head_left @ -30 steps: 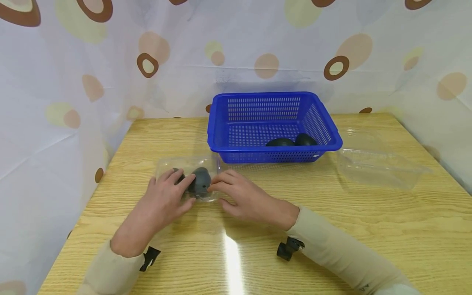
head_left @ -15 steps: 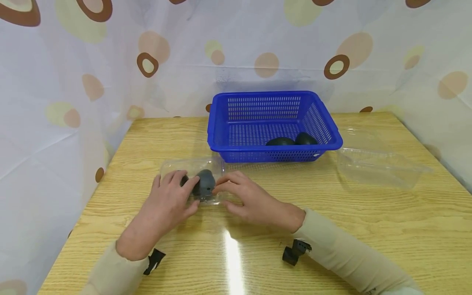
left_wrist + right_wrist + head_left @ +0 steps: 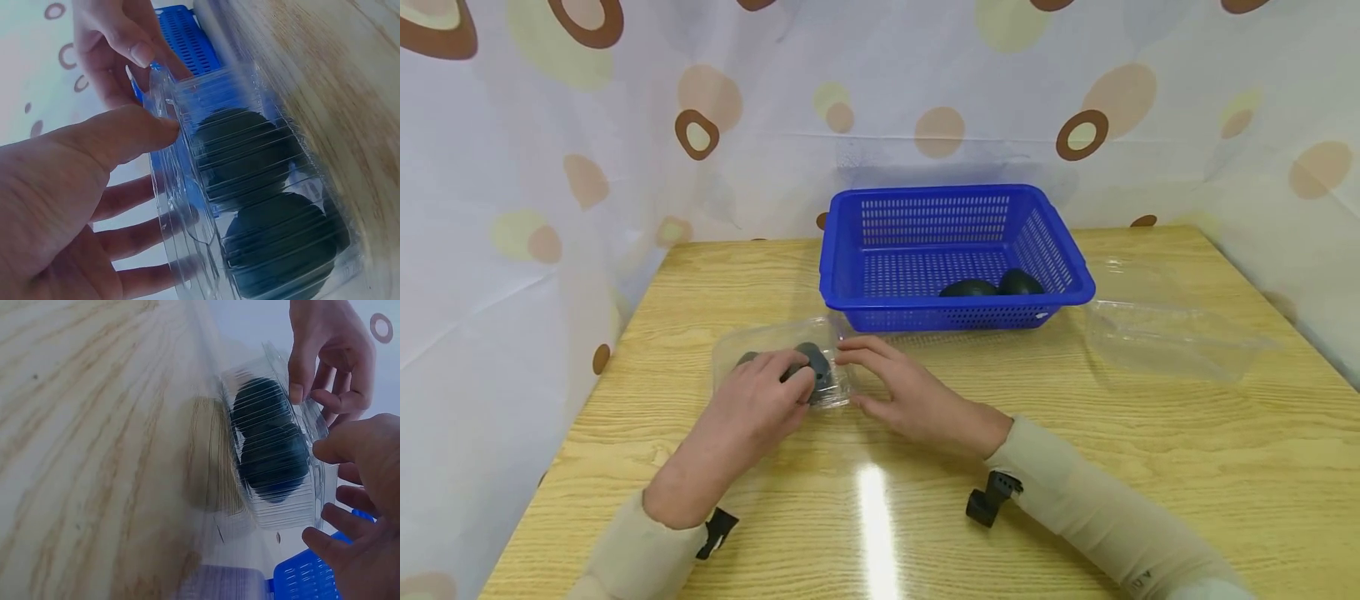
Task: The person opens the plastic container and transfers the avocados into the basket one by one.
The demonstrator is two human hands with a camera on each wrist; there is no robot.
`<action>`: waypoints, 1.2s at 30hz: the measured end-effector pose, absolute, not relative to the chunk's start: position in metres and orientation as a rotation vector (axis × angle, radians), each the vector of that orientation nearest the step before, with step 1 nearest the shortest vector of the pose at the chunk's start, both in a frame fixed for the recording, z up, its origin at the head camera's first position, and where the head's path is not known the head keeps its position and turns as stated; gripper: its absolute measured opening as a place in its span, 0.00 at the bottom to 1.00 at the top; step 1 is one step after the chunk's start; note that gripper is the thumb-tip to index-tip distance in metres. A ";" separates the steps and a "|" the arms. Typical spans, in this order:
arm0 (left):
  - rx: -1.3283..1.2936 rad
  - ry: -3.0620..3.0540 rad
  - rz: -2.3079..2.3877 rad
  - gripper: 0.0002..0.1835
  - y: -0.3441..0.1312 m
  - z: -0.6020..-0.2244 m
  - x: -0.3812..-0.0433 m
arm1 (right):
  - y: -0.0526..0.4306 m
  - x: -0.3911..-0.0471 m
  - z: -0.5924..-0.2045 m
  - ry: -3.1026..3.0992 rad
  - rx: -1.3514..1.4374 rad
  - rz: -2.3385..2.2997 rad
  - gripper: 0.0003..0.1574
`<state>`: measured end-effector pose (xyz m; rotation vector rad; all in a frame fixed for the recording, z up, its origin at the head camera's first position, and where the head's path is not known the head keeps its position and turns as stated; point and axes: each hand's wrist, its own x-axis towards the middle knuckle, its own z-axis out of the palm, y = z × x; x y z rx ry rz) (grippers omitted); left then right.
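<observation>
A clear plastic clamshell box (image 3: 760, 335) with dark avocados (image 3: 240, 156) inside lies on the table, left of centre. My left hand (image 3: 756, 400) lies over its lid, fingers bent. In the left wrist view its thumb sits on the near rim and the other fingers reach across the lid. At the right end, my right hand (image 3: 917, 396) holds the box's corner, thumb near the front rim and fingertips along the side. The right wrist view shows both thumbs (image 3: 296, 387) at the ridged box's rim. Whether the lid is fully latched cannot be made out.
Behind the box stands a blue plastic basket (image 3: 955, 312) with two dark avocados (image 3: 1021, 282) in its front right part. Another clear clamshell (image 3: 1172, 333), its lid raised, stands at the right. A patterned curtain (image 3: 880, 83) surrounds the wooden table (image 3: 1000, 550).
My left hand's fingers have bent and shifted right across the lid. The box slid slightly right, then back left and turned a little. The right hand stays at its right end.
</observation>
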<state>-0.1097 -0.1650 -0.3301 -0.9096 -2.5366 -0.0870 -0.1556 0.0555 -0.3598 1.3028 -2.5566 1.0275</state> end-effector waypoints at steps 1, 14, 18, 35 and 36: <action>-0.900 -2.543 -0.070 0.11 -0.165 -0.330 -0.109 | 0.055 -0.157 -0.360 -2.557 1.309 1.027 0.28; -0.873 -2.410 0.102 0.06 -0.155 -0.335 -0.107 | 0.047 -0.169 -0.362 -2.575 1.322 1.029 0.30; -0.897 -2.407 0.194 0.07 -0.154 -0.335 -0.106 | 0.046 -0.172 -0.363 -2.563 1.328 1.044 0.29; -0.578 -2.653 0.215 0.17 -0.154 -0.331 -0.111 | 0.029 -0.177 -0.364 -2.605 1.340 1.063 0.30; -0.573 -2.666 0.223 0.16 -0.153 -0.330 -0.111 | 0.029 -0.177 -0.364 -2.613 1.329 1.066 0.30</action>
